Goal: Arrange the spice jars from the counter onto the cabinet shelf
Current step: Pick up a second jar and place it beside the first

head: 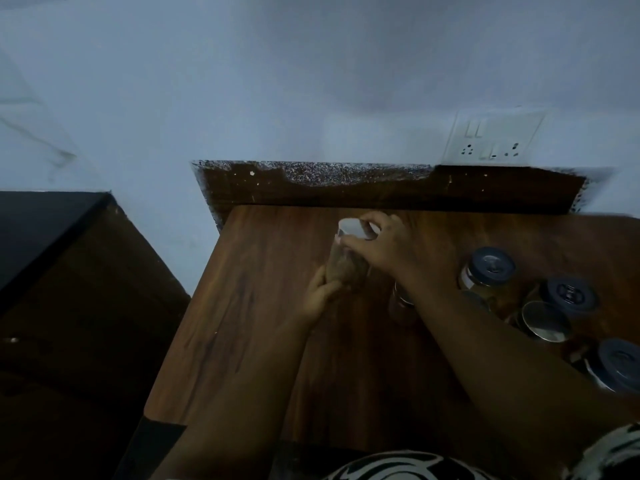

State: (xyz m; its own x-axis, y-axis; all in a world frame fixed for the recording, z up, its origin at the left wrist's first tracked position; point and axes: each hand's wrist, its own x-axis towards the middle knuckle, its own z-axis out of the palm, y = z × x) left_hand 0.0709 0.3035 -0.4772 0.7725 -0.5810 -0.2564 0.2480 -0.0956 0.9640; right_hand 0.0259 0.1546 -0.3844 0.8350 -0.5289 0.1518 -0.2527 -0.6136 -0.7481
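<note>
Head view, dim and a bit blurry: you're looking down at a brown wooden counter point(242, 323) against a pale wall point(242, 81). Your left hand point(323, 289) wraps its fingers around the lower body of a clear spice jar point(348, 268) with brownish contents, holding it near the middle-back of the counter, leaning away from you. Your right hand point(384, 247) comes over from the right and its fingertips pinch the jar's white cap point(353, 228). Can't tell whether the jar's base touches the wood or is lifted. Just right of it, partly hidden under your right forearm, sits another small jar point(401, 303), blurred. Further right there's a cluster of jars: one with a grey-blue lid point(493, 266) nearest the wall, a second grey-blue lid point(569, 294) beside it, a shiny metal lid point(545, 320) in front of those, and one more grey-blue lid point(620, 365) at the frame's right edge. All stand close together on the counter. A white switch-and-socket plate point(491, 138) is on the wall above the dark backsplash strip point(381, 194). A dark cabinet point(69, 271) sits to the left of the counter. Black-and-white patterned clothing point(398, 467) shows at the bottom edge.
</note>
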